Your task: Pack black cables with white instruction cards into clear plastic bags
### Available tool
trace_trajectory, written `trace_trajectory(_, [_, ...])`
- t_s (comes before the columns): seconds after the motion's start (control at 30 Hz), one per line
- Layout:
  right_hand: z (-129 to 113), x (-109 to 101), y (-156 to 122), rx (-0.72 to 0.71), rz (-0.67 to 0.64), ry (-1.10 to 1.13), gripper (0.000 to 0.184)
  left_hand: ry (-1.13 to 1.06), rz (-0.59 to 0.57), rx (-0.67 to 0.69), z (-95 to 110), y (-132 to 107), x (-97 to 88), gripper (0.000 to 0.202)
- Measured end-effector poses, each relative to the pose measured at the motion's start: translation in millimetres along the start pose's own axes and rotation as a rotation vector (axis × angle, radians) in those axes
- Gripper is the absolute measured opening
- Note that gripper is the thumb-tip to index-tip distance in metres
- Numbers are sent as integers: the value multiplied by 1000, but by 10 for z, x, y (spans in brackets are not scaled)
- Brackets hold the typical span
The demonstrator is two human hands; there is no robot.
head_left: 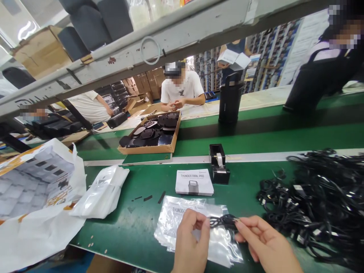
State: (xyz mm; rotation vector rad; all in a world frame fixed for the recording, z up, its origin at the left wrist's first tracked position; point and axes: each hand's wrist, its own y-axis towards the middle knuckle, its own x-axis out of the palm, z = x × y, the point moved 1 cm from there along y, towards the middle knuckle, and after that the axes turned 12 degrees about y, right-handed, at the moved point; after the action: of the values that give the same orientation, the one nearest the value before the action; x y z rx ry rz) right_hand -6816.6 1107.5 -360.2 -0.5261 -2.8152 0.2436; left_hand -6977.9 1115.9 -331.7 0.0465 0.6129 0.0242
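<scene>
A bundled black cable [223, 220] is stretched between my two hands, above a pile of clear plastic bags [167, 223]. My left hand [192, 239] pinches one end of the bundle, thumb against fingers. At the other end, my right hand [264, 240] grips it between thumb and fingertips. Printed sheets reading "THUNDER" show through the bags. Just behind them lies a stack of manuals [194, 182] marked "THUNDERTRAIL PRO". A large heap of black cables [318, 197] spreads out to the right of my right hand.
A black tape dispenser [219, 165] stands behind the manuals. Left are packs of white bags [101, 191] and an open white sack [36, 182]. A cardboard tray [148, 136] of black parts sits beyond. Black speakers [229, 100] stand on the green belt; people work across it. A metal beam crosses overhead.
</scene>
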Motion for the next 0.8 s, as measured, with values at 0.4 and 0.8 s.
trace_trajectory(0.4, [61,296,-97,10,-15,-9,38,3,92,95,54,-6,-111,18])
trace_trajectory(0.8, [-1021,841,55,-346,-956,-717,12,-209,195,108,360,267,-586,23])
